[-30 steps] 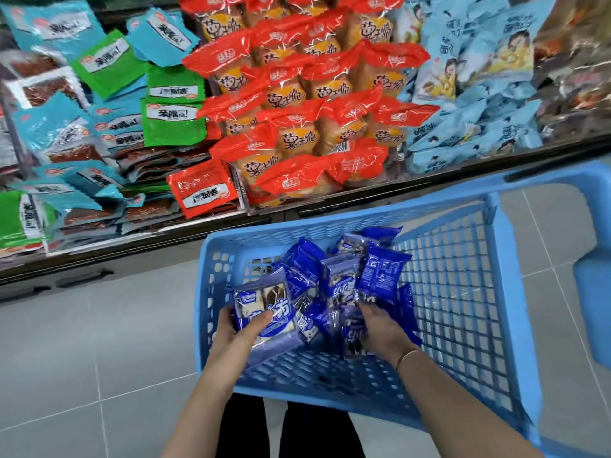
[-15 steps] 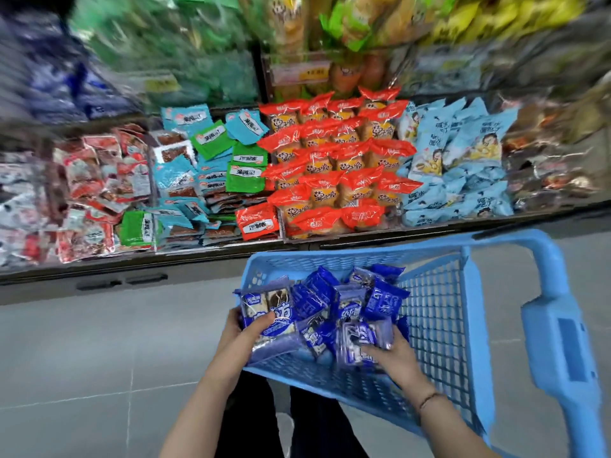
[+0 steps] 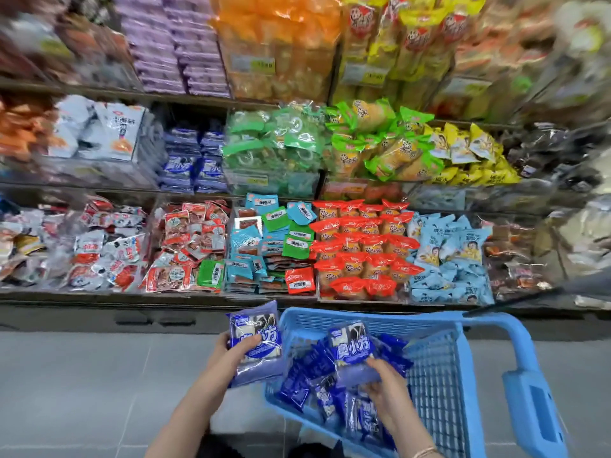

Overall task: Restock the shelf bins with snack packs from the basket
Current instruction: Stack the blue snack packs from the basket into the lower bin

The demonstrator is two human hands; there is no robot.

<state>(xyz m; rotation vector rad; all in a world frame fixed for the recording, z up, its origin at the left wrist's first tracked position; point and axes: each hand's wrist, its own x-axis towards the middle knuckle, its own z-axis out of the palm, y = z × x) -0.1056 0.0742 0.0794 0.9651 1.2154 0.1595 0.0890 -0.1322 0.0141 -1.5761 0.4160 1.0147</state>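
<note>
A light-blue plastic basket (image 3: 439,368) stands low in front of me, holding several dark-blue snack packs (image 3: 307,375). My left hand (image 3: 231,355) grips one blue-and-white pack (image 3: 254,338), lifted just left of the basket's rim. My right hand (image 3: 386,388) holds another blue pack (image 3: 352,345) over the pile inside the basket. On the middle shelf, a bin of matching blue packs (image 3: 195,163) sits left of centre.
Three shelf tiers face me, packed with snack bins: red packs (image 3: 360,246), light-blue packs (image 3: 453,256), green packs (image 3: 274,140), yellow packs (image 3: 469,153). The basket's handle (image 3: 529,391) rises at the right. Grey tiled floor (image 3: 82,375) lies at the left.
The view has risen, showing upper shelves. My left hand has lifted its pack out past the basket's left rim. My right hand has raised a pack from the pile.
</note>
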